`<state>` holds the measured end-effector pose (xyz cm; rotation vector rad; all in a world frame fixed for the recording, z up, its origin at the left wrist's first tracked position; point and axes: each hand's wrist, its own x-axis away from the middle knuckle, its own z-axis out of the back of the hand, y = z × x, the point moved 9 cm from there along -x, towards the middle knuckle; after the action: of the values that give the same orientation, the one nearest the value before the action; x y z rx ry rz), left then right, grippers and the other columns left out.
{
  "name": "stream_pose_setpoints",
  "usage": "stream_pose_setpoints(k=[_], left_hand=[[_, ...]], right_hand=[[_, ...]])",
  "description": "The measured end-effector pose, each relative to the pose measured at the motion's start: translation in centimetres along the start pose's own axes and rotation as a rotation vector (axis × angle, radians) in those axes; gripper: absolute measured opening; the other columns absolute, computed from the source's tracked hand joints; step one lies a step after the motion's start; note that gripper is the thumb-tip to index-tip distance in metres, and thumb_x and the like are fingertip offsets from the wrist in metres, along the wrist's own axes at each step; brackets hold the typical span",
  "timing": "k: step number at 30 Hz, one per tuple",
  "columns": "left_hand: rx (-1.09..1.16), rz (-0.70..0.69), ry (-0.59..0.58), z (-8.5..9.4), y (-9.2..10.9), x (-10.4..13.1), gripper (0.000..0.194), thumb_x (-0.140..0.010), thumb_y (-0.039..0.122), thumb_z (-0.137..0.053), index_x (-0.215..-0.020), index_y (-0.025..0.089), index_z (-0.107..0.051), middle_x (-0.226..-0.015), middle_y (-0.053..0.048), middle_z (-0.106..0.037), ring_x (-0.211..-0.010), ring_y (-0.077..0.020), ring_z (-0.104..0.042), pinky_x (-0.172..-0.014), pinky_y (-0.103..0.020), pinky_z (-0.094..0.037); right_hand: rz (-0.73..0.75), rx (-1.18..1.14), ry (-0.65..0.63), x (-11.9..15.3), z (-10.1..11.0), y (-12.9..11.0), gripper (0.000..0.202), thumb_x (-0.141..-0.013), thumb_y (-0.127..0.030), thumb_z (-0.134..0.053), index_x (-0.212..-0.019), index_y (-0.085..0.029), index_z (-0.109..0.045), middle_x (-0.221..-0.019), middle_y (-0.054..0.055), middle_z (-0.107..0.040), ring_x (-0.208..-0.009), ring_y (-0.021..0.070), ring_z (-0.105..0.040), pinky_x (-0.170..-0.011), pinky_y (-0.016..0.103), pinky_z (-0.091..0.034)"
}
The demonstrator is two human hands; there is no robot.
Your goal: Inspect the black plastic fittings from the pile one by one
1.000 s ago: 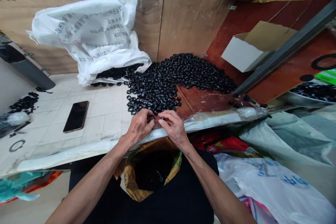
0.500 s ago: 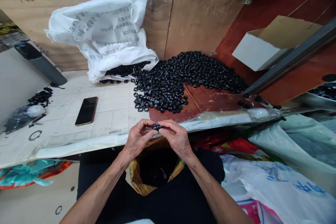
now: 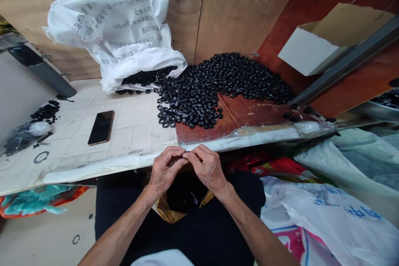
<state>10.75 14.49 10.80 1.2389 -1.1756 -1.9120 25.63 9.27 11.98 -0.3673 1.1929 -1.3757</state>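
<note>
My left hand [image 3: 166,169] and my right hand [image 3: 206,167] meet fingertip to fingertip at the table's front edge. Between them they pinch a small black part [image 3: 186,152], mostly covered by the fingers. Beyond the hands a large heap of small black rings [image 3: 199,91] spreads over the table. Some of the rings lie in the mouth of a white woven sack [image 3: 124,29] with printed text. Below the hands, between the knees, an open yellow bag [image 3: 171,212] has a dark inside.
A phone [image 3: 101,128] lies on the left of the table [image 3: 134,120]. Farther left are a grey cylinder [image 3: 51,75] and a plastic bag of black pieces [image 3: 19,138]. A white box [image 3: 308,52] is at the right, behind a metal bar [image 3: 346,60]. Plastic sacks [image 3: 330,212] sit at lower right.
The fingertips have closed in over the black part, which showed more before. The view has tilted down slightly, so the sack and heap appear higher.
</note>
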Motion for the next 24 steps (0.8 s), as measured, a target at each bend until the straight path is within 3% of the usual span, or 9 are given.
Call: stream_pose_setpoints(k=[3, 6, 9, 12, 14, 17, 18, 21, 24], left_hand=[[0.029, 0.028, -0.006, -0.4, -0.4, 0.4, 0.015, -0.090, 0.024, -0.079, -0.104, 0.021, -0.075, -0.105, -0.007, -0.075, -0.099, -0.0194, -0.073, -0.093, -0.034, -0.059], [0.104, 0.050, 0.020, -0.3, -0.7, 0.6, 0.018, -0.089, 0.023, -0.080, -0.106, 0.022, -0.076, -0.108, -0.007, -0.074, -0.102, -0.0198, -0.073, -0.093, -0.034, -0.060], [0.106, 0.038, 0.021, -0.4, -0.4, 0.7, 0.018, -0.087, 0.023, -0.081, -0.105, 0.022, -0.077, -0.108, -0.007, -0.075, -0.102, -0.0199, -0.073, -0.094, -0.034, -0.060], [0.078, 0.034, 0.034, -0.4, 0.0, 0.8, 0.017, -0.087, 0.022, -0.082, -0.103, 0.022, -0.078, -0.106, -0.007, -0.076, -0.101, -0.0193, -0.073, -0.094, -0.033, -0.059], [0.104, 0.044, 0.052, -0.4, 0.1, 0.9, 0.017, -0.087, 0.022, -0.081, -0.103, 0.022, -0.077, -0.106, -0.006, -0.076, -0.101, -0.0187, -0.073, -0.093, -0.032, -0.060], [0.146, 0.064, 0.047, -0.7, -0.1, 1.2, 0.016, -0.088, 0.023, -0.080, -0.104, 0.022, -0.077, -0.106, -0.006, -0.075, -0.100, -0.0186, -0.073, -0.092, -0.032, -0.060], [0.143, 0.071, 0.041, -0.8, -0.2, 1.3, 0.017, -0.088, 0.023, -0.081, -0.104, 0.022, -0.077, -0.107, -0.007, -0.075, -0.100, -0.0188, -0.073, -0.093, -0.032, -0.059], [0.121, 0.093, 0.035, -0.8, -0.5, 1.6, 0.018, -0.087, 0.023, -0.081, -0.104, 0.023, -0.077, -0.108, -0.007, -0.075, -0.103, -0.0192, -0.072, -0.094, -0.032, -0.058], [0.136, 0.113, 0.035, -0.7, -0.6, 1.6, 0.016, -0.088, 0.025, -0.081, -0.104, 0.023, -0.078, -0.107, -0.006, -0.074, -0.101, -0.0189, -0.072, -0.092, -0.031, -0.058]], right_hand=[[-0.136, -0.153, 0.028, 0.6, 0.0, 1.4, 0.016, -0.096, -0.036, -0.069, -0.095, -0.019, -0.070, -0.069, -0.003, -0.060, -0.055, 0.0115, -0.054, -0.054, 0.023, -0.045], [-0.112, -0.225, -0.035, 1.0, -0.1, 1.2, 0.017, -0.097, -0.033, -0.065, -0.107, -0.019, -0.070, -0.079, 0.000, -0.064, -0.061, 0.0122, -0.060, -0.058, 0.023, -0.048], [-0.049, -0.170, -0.050, 1.1, 0.3, 0.5, 0.015, -0.099, -0.029, -0.063, -0.092, -0.019, -0.070, -0.077, 0.000, -0.064, -0.060, 0.0116, -0.058, -0.061, 0.024, -0.047], [0.000, -0.033, -0.014, 1.3, 0.6, -0.2, 0.038, -0.101, -0.029, -0.059, -0.065, -0.019, -0.059, -0.059, -0.003, -0.053, -0.053, 0.0107, -0.047, -0.058, 0.026, -0.041], [0.004, -0.021, 0.005, 1.6, 0.6, -0.4, 0.035, -0.102, -0.030, -0.058, -0.070, -0.020, -0.060, -0.061, -0.003, -0.052, -0.054, 0.0111, -0.047, -0.058, 0.026, -0.042], [-0.004, -0.085, 0.020, 2.1, 0.7, -0.4, 0.015, -0.100, -0.032, -0.062, -0.098, -0.018, -0.068, -0.077, 0.001, -0.063, -0.063, 0.0132, -0.057, -0.064, 0.025, -0.048], [0.001, -0.085, 0.020, 2.3, 0.7, -0.5, 0.014, -0.100, -0.031, -0.061, -0.098, -0.019, -0.068, -0.077, 0.001, -0.063, -0.065, 0.0136, -0.057, -0.065, 0.026, -0.049], [0.018, -0.037, 0.019, 2.5, 1.1, -0.5, 0.033, -0.103, -0.028, -0.055, -0.072, -0.020, -0.062, -0.064, -0.001, -0.056, -0.058, 0.0127, -0.052, -0.061, 0.026, -0.045], [0.026, -0.073, 0.021, 2.5, 1.5, -0.5, 0.017, -0.099, -0.029, -0.062, -0.088, -0.019, -0.068, -0.072, 0.000, -0.061, -0.061, 0.0134, -0.056, -0.061, 0.026, -0.047]])
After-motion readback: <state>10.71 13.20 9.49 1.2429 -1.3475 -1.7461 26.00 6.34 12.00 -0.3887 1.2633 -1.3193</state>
